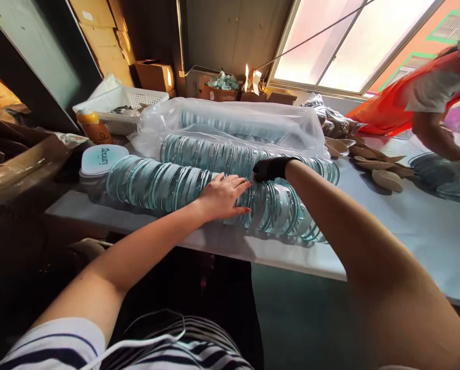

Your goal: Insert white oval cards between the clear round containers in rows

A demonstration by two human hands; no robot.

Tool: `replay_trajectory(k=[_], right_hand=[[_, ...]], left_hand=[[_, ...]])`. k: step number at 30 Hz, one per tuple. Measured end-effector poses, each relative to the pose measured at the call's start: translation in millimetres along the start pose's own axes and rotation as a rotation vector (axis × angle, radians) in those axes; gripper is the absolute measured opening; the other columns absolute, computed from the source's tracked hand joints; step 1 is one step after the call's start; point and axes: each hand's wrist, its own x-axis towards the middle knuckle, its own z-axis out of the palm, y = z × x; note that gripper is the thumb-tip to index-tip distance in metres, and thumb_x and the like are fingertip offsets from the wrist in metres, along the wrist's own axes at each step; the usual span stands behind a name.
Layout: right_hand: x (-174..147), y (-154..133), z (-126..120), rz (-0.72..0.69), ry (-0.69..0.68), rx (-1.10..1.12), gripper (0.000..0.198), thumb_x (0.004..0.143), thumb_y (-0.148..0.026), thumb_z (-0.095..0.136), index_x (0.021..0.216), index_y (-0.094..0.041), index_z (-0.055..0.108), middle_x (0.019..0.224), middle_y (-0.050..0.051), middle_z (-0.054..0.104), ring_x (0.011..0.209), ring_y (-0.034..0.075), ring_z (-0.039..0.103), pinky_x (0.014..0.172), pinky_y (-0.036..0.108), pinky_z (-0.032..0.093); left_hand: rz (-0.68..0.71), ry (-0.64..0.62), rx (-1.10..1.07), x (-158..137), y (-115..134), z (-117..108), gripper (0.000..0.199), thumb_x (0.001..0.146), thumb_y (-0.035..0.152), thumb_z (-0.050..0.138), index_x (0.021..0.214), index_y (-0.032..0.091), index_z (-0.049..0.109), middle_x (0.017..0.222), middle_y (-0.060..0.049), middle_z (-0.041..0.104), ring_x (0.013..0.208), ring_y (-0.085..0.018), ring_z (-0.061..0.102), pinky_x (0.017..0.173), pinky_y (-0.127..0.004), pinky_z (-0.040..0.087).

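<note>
A long row of nested, clear teal-tinted round plastic lids or shallow dishes lies on its side along the table's near edge. My left hand is bare and rests on top of this row, its fingers stretched out and slightly spread. Just to its right is my right hand, in a black mesh glove, reaching over the same row from the right. Its fingers bend down at the row and are mostly hidden, so their grip is unclear. Behind lies a second similar row, touching or nearly touching the first.
Clear plastic wrap covers another row at the back. A white-lidded tub, an orange bottle and a white basket stand left. Wooden spoon-like pieces lie right, near a co-worker's arm. The white table extends right.
</note>
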Motion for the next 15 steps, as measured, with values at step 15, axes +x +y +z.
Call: replay_trajectory(k=[15], right_hand=[[4,8,-1,0.095,-0.169,0.021,0.021,0.08,-0.024,0.064,0.096,-0.011,0.07,0.061,0.001,0.059,0.058,0.013,0.052,0.061,0.028,0.042]], left_hand=[[0.006,0.02,-0.043,-4,0,0,0.072,0.09,0.066,0.046,0.145,0.019,0.046,0.148,-0.011,0.052,0.139,-0.028,0.043,0.118,-0.053,0.028]])
